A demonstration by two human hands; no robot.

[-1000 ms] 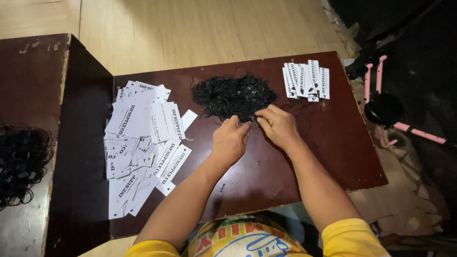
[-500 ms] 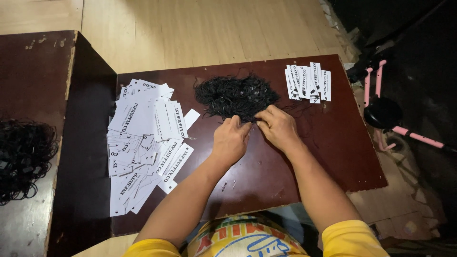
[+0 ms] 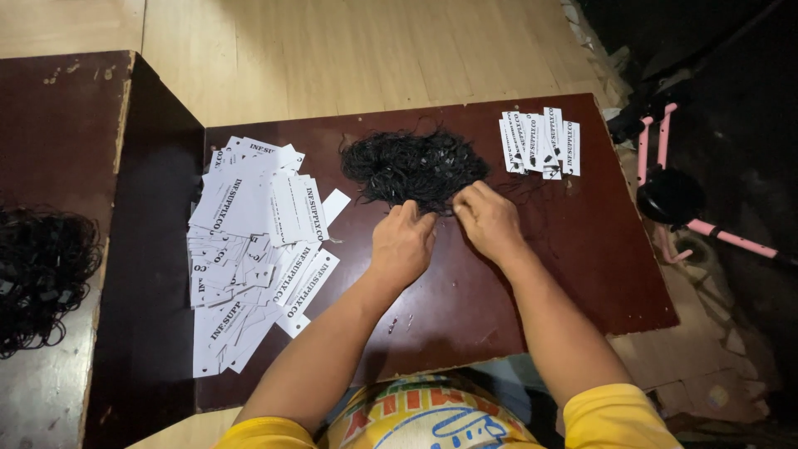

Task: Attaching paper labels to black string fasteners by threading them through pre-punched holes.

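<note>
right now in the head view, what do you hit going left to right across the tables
Dark stringy pile on the side table → loose heap of white paper tags → left hand → right hand → neat row of white tags → pink-framed object on the floor.

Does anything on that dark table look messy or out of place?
Yes. The white paper tags on the left lie in a loose, overlapping sprawl, while the tags at the far right sit in a tidy row. Both hands work at the tangled black strings.
</note>
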